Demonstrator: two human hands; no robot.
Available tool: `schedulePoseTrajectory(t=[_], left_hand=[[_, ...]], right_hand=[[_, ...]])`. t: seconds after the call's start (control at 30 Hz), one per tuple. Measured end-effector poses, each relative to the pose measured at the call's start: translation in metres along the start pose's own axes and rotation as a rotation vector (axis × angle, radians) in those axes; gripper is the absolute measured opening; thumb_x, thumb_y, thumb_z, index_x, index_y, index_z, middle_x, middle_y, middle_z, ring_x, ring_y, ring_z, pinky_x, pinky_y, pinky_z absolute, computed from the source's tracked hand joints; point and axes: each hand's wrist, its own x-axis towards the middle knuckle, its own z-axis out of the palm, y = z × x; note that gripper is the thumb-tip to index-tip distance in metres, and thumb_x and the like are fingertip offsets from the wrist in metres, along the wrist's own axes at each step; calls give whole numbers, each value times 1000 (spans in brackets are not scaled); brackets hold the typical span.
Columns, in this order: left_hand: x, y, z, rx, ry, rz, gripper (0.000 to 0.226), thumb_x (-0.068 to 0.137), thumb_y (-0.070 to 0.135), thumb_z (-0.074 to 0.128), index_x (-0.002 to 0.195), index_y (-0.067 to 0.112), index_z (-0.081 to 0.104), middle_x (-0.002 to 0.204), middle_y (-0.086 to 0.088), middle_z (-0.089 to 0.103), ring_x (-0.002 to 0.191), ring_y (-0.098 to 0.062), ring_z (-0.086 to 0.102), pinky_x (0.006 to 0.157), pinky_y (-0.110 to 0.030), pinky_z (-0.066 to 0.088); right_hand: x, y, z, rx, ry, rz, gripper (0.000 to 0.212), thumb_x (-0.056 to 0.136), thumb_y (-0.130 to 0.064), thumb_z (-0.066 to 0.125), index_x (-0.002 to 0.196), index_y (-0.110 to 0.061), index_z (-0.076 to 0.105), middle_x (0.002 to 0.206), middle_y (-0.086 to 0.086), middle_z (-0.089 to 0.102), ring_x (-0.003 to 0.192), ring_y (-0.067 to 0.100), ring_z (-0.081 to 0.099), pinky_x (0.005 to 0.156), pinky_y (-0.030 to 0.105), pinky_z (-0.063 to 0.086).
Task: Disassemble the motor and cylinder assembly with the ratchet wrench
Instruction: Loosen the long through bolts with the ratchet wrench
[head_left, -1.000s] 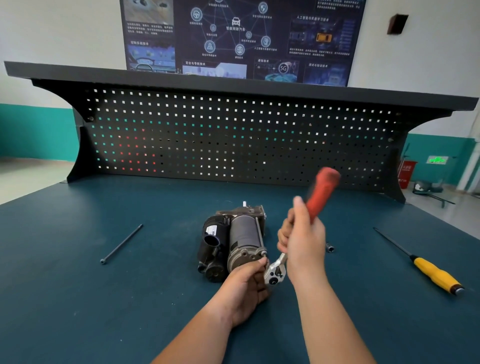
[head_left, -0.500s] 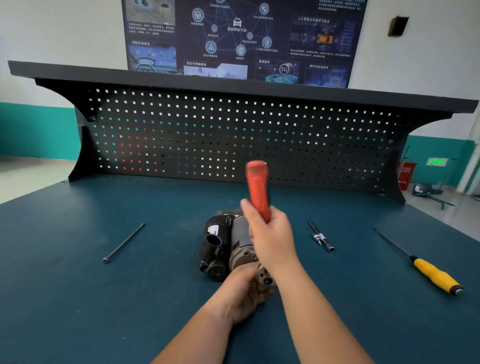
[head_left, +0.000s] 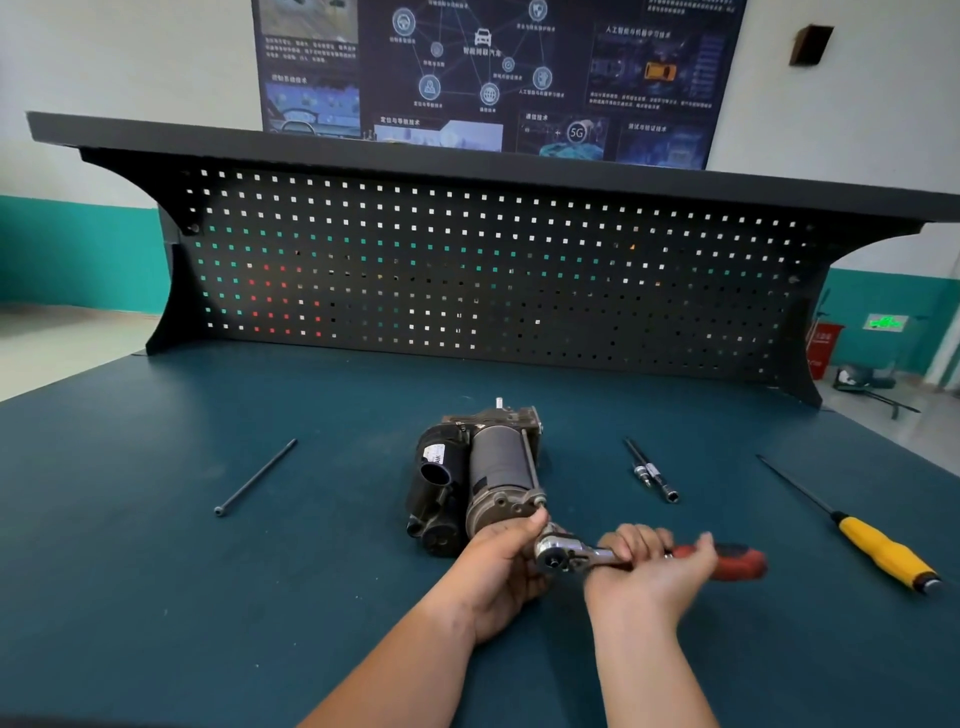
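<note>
Item: motor and cylinder assembly (head_left: 478, 478), lying on its side near the middle of the blue workbench (head_left: 156, 597), its end cap toward the person.

Tool in use: ratchet wrench (head_left: 623, 557), chrome head seated at the near right corner of the end cap, red handle running out to the right, low over the bench.

Right hand (head_left: 652, 566): clenched around the wrench shank and the start of the red grip.

Left hand (head_left: 501, 566): grasping the near end of the assembly, thumb pressed beside the wrench head, bracing the housing.

Removed parts, by appearance: one long through-bolt (head_left: 255, 477) lying well to the left of the assembly; two shorter rod-like pieces (head_left: 652, 474), possibly an extension bar and a bolt, to the right. Exact identity cannot be told.

Unused: yellow-handled screwdriver (head_left: 878, 544), far right.

Progress, judged: partly done. At least one long fastener appears out; another long bolt runs along the cylinder's right side, and the wrench sits at its end. Motor and cylinder remain joined; separation is not yet done.
</note>
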Motion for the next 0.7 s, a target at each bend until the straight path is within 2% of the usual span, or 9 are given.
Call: schedulePoseTrajectory(t=[0.13, 0.33, 0.5, 0.57, 0.63, 0.7], left_hand=[[2, 0, -1, -24, -1, -12, 21, 68, 35, 65, 57, 18, 72, 65, 3, 68, 56, -7, 60, 54, -19, 46], [4, 0, -2, -31, -20, -44, 22, 69, 35, 62, 57, 20, 73, 69, 3, 68, 58, -7, 61, 57, -20, 47], [3, -1, -3, -17, -32, -44, 17, 73, 31, 63, 68, 18, 72, 71, 0, 70, 58, -10, 63, 56, -21, 50], [4, -2, -4, -8, -32, -31, 18, 85, 25, 59, 73, 17, 68, 70, -1, 70, 58, -10, 63, 58, -22, 51], [4, -4, -4, 14, -22, -19, 25, 94, 18, 52, 73, 14, 65, 69, -3, 68, 61, -13, 62, 67, -27, 48], [2, -2, -4, 37, -17, -3, 23, 94, 7, 48, 74, 10, 61, 70, -7, 64, 64, -16, 59, 67, -30, 49]], right_hand=[[-2, 0, 10, -128, -45, -88, 44, 91, -49, 45, 61, -21, 30, 45, -8, 20, 35, 10, 20, 33, 18, 17], [-10, 2, 34, -414, -239, -210, 43, 96, -39, 44, 58, -21, 31, 44, -9, 21, 35, 8, 19, 34, 16, 17], [-16, 14, 57, -872, -513, -289, 40, 95, -32, 50, 61, -20, 35, 39, -9, 28, 33, 4, 24, 33, 17, 21], [-20, 22, 64, -1076, -655, -323, 38, 92, -32, 56, 60, -21, 40, 39, -10, 34, 36, 6, 29, 37, 20, 25], [-25, 33, 68, -1268, -772, -389, 39, 89, -35, 61, 57, -22, 42, 39, -11, 37, 39, 6, 32, 43, 23, 28], [-32, 45, 66, -1423, -870, -478, 44, 86, -35, 65, 52, -21, 41, 37, -13, 40, 38, 2, 35, 44, 17, 29]])
